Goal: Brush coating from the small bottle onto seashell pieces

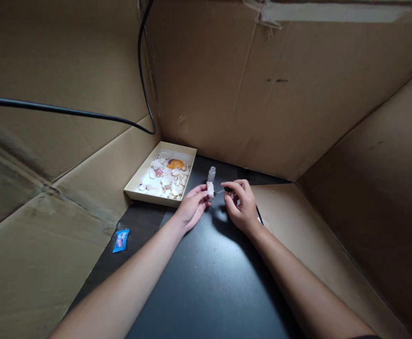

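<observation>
A: How can this step be done well?

B: I begin with the largest. The forearms should stay low above the table [192, 282], I think, so that the two hands do not shake. The left hand [194, 207] has its fingers clamped on the block [210, 189], just to the right of the tray [149, 199]; this grip should be firm, but not covering the face to be worked. The right hand [241, 202] pinches the applicator [228, 189] between thumb and finger, with its clear end pointing to the block. A light, slow touch is better, in my judgement, because too much pressure may slip or make a mess.

A: And the bottle [211, 175]?

B: It is directly behind the block, upright or almost. I cannot tell if the two are joined, so one must be careful not to knock it.

A: Please count everything, again from large to small.

B: There is one table, one cable [86, 114] hanging above on the left, and one tray. There are two hands. There is one blue packet [120, 240], on the table left of the left forearm. Then one bottle, one block and one applicator. The shells [166, 181] in the tray are more than ten; they overlap, so I cannot give an exact number. Only one large piece among them is orange.
</observation>
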`<move>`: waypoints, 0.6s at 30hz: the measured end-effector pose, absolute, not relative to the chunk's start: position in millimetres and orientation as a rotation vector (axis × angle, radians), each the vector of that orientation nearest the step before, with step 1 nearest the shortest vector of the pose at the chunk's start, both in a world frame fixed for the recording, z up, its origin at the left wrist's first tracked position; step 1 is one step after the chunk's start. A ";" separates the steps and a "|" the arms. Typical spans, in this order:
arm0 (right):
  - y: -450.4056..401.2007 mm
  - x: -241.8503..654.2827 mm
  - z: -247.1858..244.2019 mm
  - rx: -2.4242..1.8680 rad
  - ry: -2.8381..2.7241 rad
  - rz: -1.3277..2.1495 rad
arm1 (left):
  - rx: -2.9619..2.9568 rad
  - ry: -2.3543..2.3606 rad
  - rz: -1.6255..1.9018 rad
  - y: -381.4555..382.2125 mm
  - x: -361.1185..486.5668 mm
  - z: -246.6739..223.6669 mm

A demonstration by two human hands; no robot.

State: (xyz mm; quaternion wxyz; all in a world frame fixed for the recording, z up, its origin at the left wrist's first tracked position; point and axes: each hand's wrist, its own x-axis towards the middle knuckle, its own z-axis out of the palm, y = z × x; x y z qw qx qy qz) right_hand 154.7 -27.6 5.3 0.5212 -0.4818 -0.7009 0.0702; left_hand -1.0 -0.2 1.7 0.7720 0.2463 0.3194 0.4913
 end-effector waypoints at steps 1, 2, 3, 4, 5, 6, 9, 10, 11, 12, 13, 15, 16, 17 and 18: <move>-27.6 154.8 5.2 -1.161 -1.669 0.161 | 0.534 0.693 1.063 -0.2 -0.9 1.8; -27.6 154.9 5.1 -1.163 -1.651 0.150 | 0.533 0.693 1.062 -0.1 -0.9 1.9; -27.7 154.9 5.0 -1.161 -1.639 0.145 | 0.532 0.695 1.065 -0.1 -0.9 2.1; -27.7 154.9 4.8 -1.159 -1.640 0.148 | 0.530 0.696 1.068 -0.1 -0.8 2.2; -27.8 154.9 4.7 -1.159 -1.651 0.158 | 0.530 0.698 1.071 -0.1 -0.8 2.3; -27.8 154.9 4.6 -1.160 -1.663 0.169 | 0.529 0.698 1.073 -0.2 -0.8 2.4; -27.6 154.8 4.5 -1.160 -1.647 0.167 | 0.522 0.698 1.078 -0.4 -0.9 2.4; -27.5 154.8 4.5 -1.155 -1.636 0.163 | 0.522 0.698 1.081 -0.5 -1.0 2.3; -27.4 154.9 4.4 -1.152 -1.638 0.166 | 0.523 0.698 1.082 -0.6 -1.0 2.2; -27.4 155.0 4.4 -1.153 -1.650 0.174 | 0.526 0.697 1.083 -0.6 -1.1 2.0; -27.3 155.0 4.3 -1.155 -1.664 0.183 | 0.528 0.695 1.084 -0.6 -1.2 1.7; -27.3 155.1 4.1 -1.161 -1.662 0.181 | 0.531 0.689 1.084 -0.6 -1.4 1.1; -27.3 155.1 4.0 -1.159 -1.647 0.173 | 0.531 0.686 1.084 -0.6 -1.5 0.8; -27.4 155.2 3.9 -1.155 -1.637 0.169 | 0.532 0.686 1.084 -0.5 -1.6 0.6; -27.4 155.2 3.8 -1.152 -1.640 0.175 | 0.534 0.686 1.084 -0.5 -1.7 0.5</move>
